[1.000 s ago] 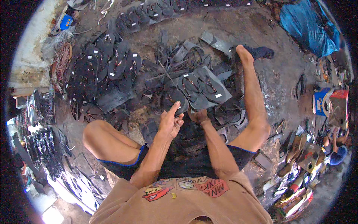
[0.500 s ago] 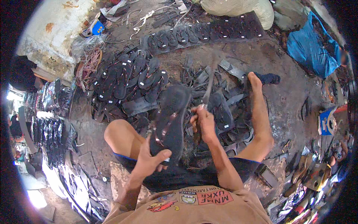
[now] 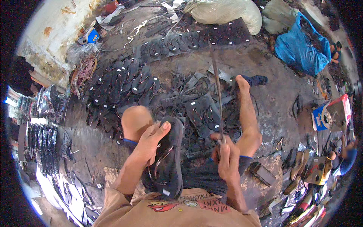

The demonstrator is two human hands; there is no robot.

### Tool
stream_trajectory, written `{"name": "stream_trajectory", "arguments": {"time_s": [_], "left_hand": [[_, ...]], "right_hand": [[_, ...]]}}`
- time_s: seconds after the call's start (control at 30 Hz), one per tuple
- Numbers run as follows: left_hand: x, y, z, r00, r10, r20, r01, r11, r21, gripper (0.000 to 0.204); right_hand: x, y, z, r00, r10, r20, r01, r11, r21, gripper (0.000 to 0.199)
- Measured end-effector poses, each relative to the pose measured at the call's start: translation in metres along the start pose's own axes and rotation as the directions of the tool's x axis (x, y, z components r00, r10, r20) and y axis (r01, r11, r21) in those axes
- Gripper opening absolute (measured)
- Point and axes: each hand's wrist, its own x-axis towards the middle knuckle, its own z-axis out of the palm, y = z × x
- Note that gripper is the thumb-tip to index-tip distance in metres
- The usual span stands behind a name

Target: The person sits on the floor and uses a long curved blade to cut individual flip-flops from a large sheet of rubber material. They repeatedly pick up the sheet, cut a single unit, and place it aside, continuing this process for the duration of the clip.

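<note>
with the middle of the view as the clock's hub, the black sandal (image 3: 173, 151) is at about half past six, tilted up over the lap, its end with the white label (image 3: 165, 192) toward 6 and close to the tan shirt (image 3: 151, 215). the left hand (image 3: 149, 142), near half past seven, pinches the sandal toward its 12 o'clock end, thumb pressed on the upper face; i cannot tell how all its fingers sit behind. the right hand (image 3: 229, 160), near half past four, is curled round the lower end of a long narrow knife (image 3: 217, 89), which points up toward 12 and stands apart from the sandal.

the main risk, i judge, is that thumb: a blade swung toward 9 could meet it, since it lies exposed. held near one end only, the sandal could also twist under a sideways push and let an edge skid. a dropped tip could score the paired sandals (image 3: 204, 113) toward 3, and a loose swing that way could nick the right shin (image 3: 246, 109), which is near the blade.
</note>
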Motion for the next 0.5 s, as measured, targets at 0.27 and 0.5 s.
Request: {"name": "stream_trajectory", "arguments": {"time_s": [0.27, 0.5], "left_hand": [[-0.017, 0.003, 0.006, 0.998, -0.053, 0.032, 0.05, 0.995, 0.083, 0.055], [0.003, 0.009, 0.018, 0.991, -0.043, 0.13, 0.004, 0.959, 0.283, 0.056]], "right_hand": [[-0.139, 0.051, -0.009, 0.932, 0.297, 0.206, -0.191, 0.889, -0.415, 0.035], [-0.033, 0.035, -0.029, 0.941, 0.226, 0.252, -0.076, 0.867, -0.493, 0.036]]}}
